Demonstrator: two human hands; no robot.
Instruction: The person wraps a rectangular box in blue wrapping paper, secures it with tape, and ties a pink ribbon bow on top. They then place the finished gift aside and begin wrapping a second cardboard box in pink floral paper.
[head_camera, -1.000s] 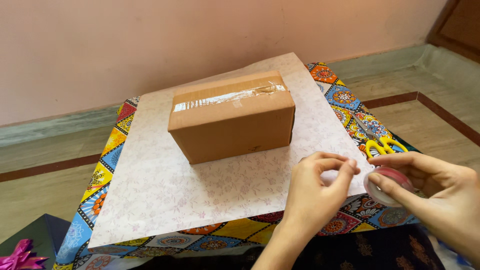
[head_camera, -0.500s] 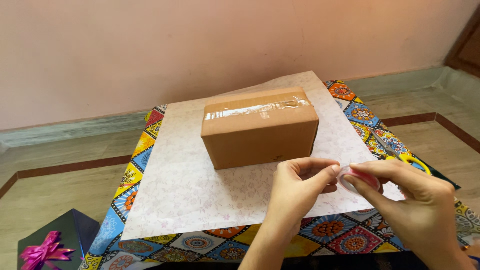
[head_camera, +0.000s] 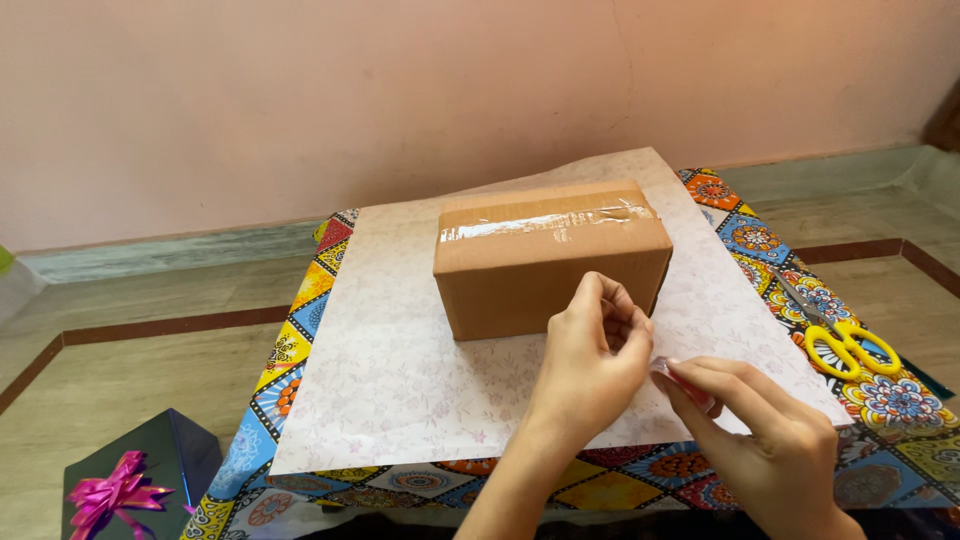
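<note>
A pink wall backs a low desk (head_camera: 300, 300) under a patterned cloth, where a taped cardboard box (head_camera: 550, 258) sits on pale wrapping paper (head_camera: 400, 380). Just before it, the right hand (head_camera: 770, 440) clasps a tape roll (head_camera: 685, 383) (mostly hidden) while the left hand (head_camera: 590, 365) pinches at its end; judging by this, freeing a strip is the step, needing a steady pull

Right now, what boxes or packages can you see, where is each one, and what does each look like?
Cardboard box: middle of the pale floral wrapping sheet on the table, rectangular, plain brown, clear tape strip along its top; the left hand is just in front of it.
Gift box: lower left on the floor beside the table, dark wrapping, shiny pink bow on top.
No labels, signs or screens in view.
</note>
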